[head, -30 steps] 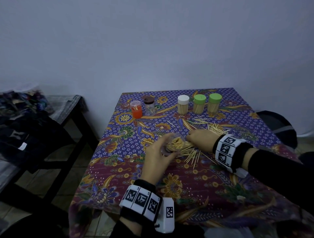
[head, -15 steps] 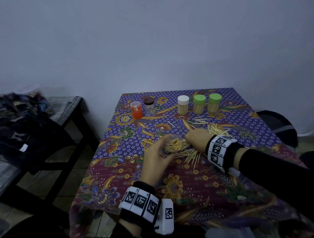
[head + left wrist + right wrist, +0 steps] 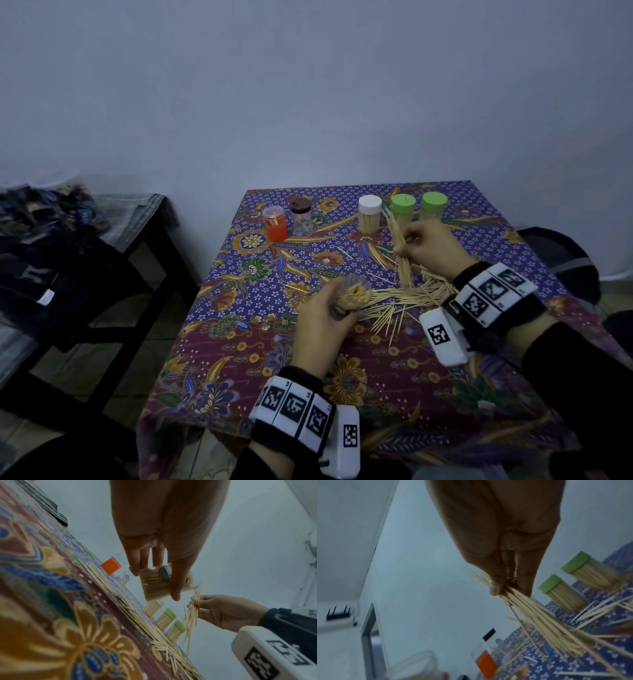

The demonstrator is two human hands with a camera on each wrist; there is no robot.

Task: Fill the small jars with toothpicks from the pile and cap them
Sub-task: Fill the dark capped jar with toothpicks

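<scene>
My left hand (image 3: 323, 318) grips a clear open jar (image 3: 354, 296) (image 3: 155, 585) packed with toothpicks, tilted above the cloth at the pile's left end. My right hand (image 3: 428, 245) (image 3: 505, 582) pinches a bundle of toothpicks (image 3: 402, 253) (image 3: 539, 615) (image 3: 192, 614), lifted above the pile (image 3: 411, 299) with its lower ends near the cloth. Three capped full jars stand at the back: a white-capped jar (image 3: 370, 219) and two green-capped jars (image 3: 403, 205) (image 3: 434, 205). At the back left stand an orange jar (image 3: 274, 223) and a brown-capped jar (image 3: 301, 217).
The table (image 3: 342, 394) wears a patterned batik cloth; loose toothpicks lie scattered over its middle. A dark bench with clothes (image 3: 51, 246) stands to the left, a dark bag (image 3: 561, 260) on the floor at the right. A plain wall rises behind.
My right hand has risen from the pile and moved back and right, carrying a bundle of toothpicks. The left hand keeps holding the jar in about the same place.
</scene>
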